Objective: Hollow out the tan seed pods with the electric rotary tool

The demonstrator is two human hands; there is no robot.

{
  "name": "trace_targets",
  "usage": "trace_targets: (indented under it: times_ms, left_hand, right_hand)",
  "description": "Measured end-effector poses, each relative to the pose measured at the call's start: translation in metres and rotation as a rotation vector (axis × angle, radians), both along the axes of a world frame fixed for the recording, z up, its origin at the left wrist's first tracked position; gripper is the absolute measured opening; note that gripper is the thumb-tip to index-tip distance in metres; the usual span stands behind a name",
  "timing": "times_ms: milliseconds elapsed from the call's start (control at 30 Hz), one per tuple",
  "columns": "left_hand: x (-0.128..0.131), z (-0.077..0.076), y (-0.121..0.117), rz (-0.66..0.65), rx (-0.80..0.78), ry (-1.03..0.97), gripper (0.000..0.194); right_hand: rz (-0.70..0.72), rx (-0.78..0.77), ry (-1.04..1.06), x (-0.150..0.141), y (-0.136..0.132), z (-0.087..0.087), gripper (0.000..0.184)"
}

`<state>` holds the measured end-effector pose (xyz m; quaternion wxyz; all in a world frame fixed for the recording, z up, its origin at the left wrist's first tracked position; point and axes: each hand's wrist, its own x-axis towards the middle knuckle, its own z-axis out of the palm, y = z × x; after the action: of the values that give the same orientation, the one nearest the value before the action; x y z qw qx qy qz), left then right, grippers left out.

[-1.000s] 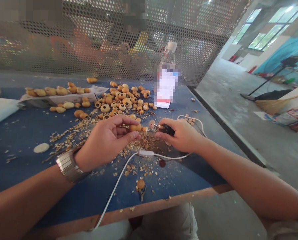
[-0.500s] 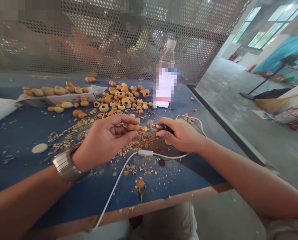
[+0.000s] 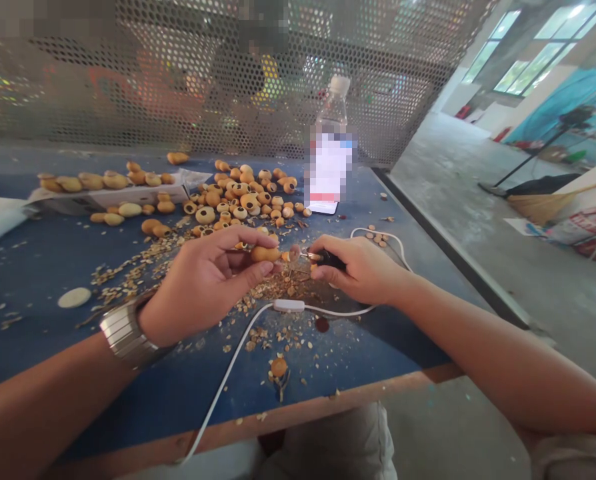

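Note:
My left hand point(image 3: 211, 277) pinches a small tan gourd point(image 3: 265, 255) between thumb and fingers, its narrow end pointing right. My right hand point(image 3: 361, 267) is wrapped round a black-handled rotary tool point(image 3: 332, 260) with a small round cutting disc point(image 3: 295, 253) at its tip. The disc is at the gourd's narrow end; whether it touches cannot be made out. Beneath both hands lie brown scraps and seeds point(image 3: 291, 288). Behind them is a pile of gourds point(image 3: 248, 200), many with dark round holes cut in them.
A white cable with an inline switch point(image 3: 289, 305) crosses the blue table point(image 3: 178, 393). Uncut gourds line a box point(image 3: 128, 195) at left. A phone point(image 3: 328, 173) leans on a plastic bottle point(image 3: 337, 107) before a perforated metal screen point(image 3: 178, 87).
The tool's disc has moved slightly left, closing the gap to the gourd's narrow end. My left hand keeps its hold on the gourd. The view has shifted a little.

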<state>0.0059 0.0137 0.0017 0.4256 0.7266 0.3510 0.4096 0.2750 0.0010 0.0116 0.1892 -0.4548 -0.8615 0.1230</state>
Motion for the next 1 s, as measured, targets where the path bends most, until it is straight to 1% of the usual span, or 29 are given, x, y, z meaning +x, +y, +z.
trace_targets:
  times_ms: [67,167,233,333,400,533,700,867,1000]
  left_hand:
    - [0.0003,0.0013,-0.0005,0.036,0.054,0.035,0.027]
    - [-0.0001,0.0035,-0.0012,0.081,0.190,0.097,0.021]
    - [-0.0005,0.0042,-0.0015,0.074,0.263,0.109,0.018]
    - [-0.0010,0.0041,-0.0020,0.048,0.328,0.081,0.016]
    - [-0.0012,0.0042,-0.0024,0.040,0.363,0.074,0.017]
    - [-0.0014,0.0053,-0.0033,0.033,0.390,0.086,0.019]
    - [-0.0020,0.0048,-0.0032,0.040,0.414,0.100,0.016]
    - [-0.0024,0.0037,-0.0038,0.047,0.454,0.114,0.017]
    - [-0.0024,0.0055,-0.0056,0.053,0.441,0.128,0.015]
  right_hand:
    - [0.019,0.049,-0.043,0.0006,-0.0001,-0.0005,0.054]
    - [0.046,0.092,-0.083,0.0016,-0.0015,-0.0007,0.052]
    - [0.046,0.108,-0.100,0.0019,-0.0028,-0.0010,0.046]
    - [0.023,0.135,-0.128,0.0017,-0.0039,-0.0021,0.035]
    - [0.011,0.148,-0.151,0.0014,-0.0036,-0.0029,0.033]
    - [0.005,0.152,-0.195,0.0006,-0.0025,-0.0032,0.032]
    - [0.009,0.168,-0.190,0.0012,-0.0028,-0.0036,0.029]
    - [-0.005,0.184,-0.212,0.0029,-0.0034,-0.0051,0.019]
    - [-0.006,0.175,-0.223,0.0028,-0.0032,-0.0044,0.015]
